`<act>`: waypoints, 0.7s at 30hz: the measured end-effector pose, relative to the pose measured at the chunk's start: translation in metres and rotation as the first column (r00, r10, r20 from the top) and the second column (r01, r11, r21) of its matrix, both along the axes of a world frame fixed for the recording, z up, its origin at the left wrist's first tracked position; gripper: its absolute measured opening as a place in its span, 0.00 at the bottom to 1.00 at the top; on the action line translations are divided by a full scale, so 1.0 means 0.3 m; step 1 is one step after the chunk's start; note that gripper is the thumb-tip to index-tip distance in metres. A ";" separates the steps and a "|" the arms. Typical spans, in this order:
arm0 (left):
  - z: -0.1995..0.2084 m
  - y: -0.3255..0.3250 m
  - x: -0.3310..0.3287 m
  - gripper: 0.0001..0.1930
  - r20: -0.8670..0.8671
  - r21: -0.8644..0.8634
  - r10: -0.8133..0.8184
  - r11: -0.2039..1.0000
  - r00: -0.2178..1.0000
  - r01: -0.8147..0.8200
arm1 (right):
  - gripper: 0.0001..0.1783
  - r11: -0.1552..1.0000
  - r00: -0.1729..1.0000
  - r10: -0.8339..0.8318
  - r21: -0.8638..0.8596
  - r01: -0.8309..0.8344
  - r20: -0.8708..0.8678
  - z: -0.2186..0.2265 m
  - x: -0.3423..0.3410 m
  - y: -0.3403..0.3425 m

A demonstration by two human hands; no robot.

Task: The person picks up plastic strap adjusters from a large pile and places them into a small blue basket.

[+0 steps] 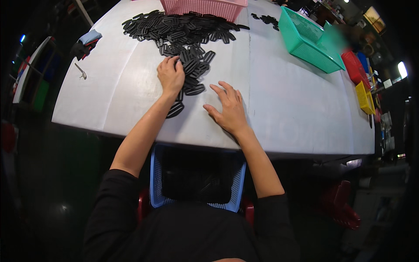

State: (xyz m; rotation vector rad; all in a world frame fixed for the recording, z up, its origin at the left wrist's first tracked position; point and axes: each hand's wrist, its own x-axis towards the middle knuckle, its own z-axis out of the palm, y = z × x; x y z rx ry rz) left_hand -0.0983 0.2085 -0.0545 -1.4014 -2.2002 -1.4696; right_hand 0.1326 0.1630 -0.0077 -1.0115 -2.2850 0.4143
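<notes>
Black slotted oval plastic pieces, much like strap slide buckles (174, 32), lie heaped on the white table (288, 113), with a looser trail coming toward me. My left hand (171, 77) rests at the left side of that trail, its fingertips touching the pieces, fingers bent but apart. To the right of the trail, my right hand (228, 108) hovers over or lies lightly on the tabletop, fingers spread and holding nothing. One slotted piece (175, 109) sits nearest me, beneath my left wrist. At the table's front edge, in my lap, is a blue basket (154, 179) with a dark interior.
A pink basket (205, 6) stands behind the heap. At the far right is a green basket (316, 62), with a few black bits (268, 19) near it. Red (354, 67) and yellow bins (364, 98) hang along the right edge. Folded cloth (90, 38) lies far left.
</notes>
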 end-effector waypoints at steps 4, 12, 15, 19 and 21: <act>0.069 -0.054 0.163 0.15 0.471 0.118 -0.229 0.973 0.852 0.196 | 0.28 0.999 1.000 0.022 0.026 -0.022 0.022 -0.003 -0.049 -0.069; 0.231 -0.331 0.063 0.12 0.488 0.107 -0.454 0.879 0.745 0.465 | 0.15 0.980 0.982 -0.172 0.117 0.162 0.080 -0.024 0.067 -0.009; 0.249 -0.498 0.106 0.13 0.134 -0.302 -0.448 0.831 0.884 0.467 | 0.12 0.998 0.998 -0.028 0.049 0.030 -0.051 -0.007 0.006 -0.034; 0.185 -0.585 0.139 0.18 -0.240 -0.366 -0.488 0.846 0.839 0.387 | 0.12 0.993 0.988 0.089 0.092 -0.078 -0.123 -0.007 -0.163 -0.063; 0.169 -0.580 0.145 0.18 -0.283 -0.350 -0.492 0.852 0.824 0.389 | 0.14 0.990 0.997 0.059 0.129 -0.052 -0.052 -0.013 -0.195 -0.050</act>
